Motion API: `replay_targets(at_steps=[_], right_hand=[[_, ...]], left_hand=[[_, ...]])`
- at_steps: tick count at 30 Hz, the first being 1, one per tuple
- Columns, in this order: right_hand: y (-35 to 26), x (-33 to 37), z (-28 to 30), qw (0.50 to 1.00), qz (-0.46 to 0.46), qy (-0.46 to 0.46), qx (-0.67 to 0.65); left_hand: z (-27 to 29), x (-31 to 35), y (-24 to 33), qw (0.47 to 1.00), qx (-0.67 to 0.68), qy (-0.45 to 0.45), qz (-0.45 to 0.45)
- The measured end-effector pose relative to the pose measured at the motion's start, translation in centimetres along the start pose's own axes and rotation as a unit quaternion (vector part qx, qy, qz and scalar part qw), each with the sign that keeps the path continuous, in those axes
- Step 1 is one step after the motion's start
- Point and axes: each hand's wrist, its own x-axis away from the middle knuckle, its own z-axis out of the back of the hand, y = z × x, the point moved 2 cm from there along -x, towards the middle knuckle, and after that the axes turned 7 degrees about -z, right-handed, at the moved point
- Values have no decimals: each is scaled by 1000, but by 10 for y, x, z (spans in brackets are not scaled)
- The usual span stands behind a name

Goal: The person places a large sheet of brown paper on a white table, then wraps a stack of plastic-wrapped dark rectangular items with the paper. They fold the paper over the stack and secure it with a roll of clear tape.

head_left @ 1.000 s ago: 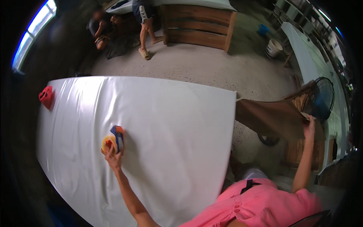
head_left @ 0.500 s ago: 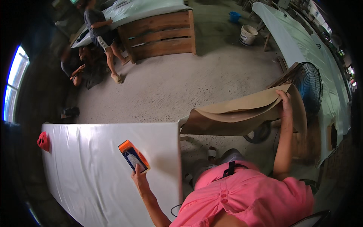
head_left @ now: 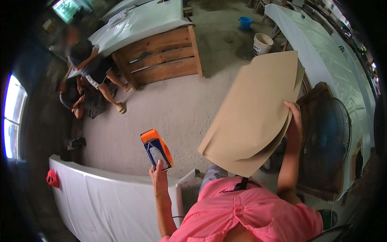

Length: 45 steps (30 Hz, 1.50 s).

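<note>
Large brown paper sheets (head_left: 254, 109), lying loosely over one another, hang from my right hand (head_left: 294, 117), which grips their right edge. The paper is held up in front of me, its lower end near my waist. In my left hand (head_left: 159, 172) is a boxy orange and dark blue item (head_left: 156, 150) with a pale printed face; its exact kind I cannot make out. My left thumb presses on its lower end. It is held above the far edge of a white-covered table (head_left: 117, 197), apart from the paper.
A red object (head_left: 52, 178) sits at the table's left end. At right stand a floor fan (head_left: 326, 141) and a long plastic-covered table (head_left: 322, 60). Farther off are a slatted wooden panel (head_left: 163, 56), a white bucket (head_left: 262, 43), a blue tub (head_left: 245, 22) and two people (head_left: 86, 60).
The paper has swung up and left, its broad face now showing. My left hand has moved the orange and blue item toward the table's far edge. The view has shifted.
</note>
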Motion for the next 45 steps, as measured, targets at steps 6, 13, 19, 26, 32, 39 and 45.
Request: replay_targets(at_steps=[6,13,19,26,32,39,45], right_hand=[[11,-151,-12,997,66,49,-12],[32,-310,6,954,-139,119,-238],[53,-452,13,946,-138,203,-211],[56,-662,-5,965,-110,208,-121],[41,-828,-53,976,-84,179,-95],[45,-1030,-93,973,-55,170,-147],[21,-1175,-145,944,225,224,90]], left_hand=[[-138,-108,26,1000,-8,-23,0],[-321,-253,66,987,-59,-132,-63],[-489,-370,68,983,-46,-162,-77],[-656,-480,89,987,28,-116,-110],[-755,-572,99,989,37,-59,-131],[-843,-747,91,979,-60,-1,-196],[-901,-943,95,974,-68,80,-202]])
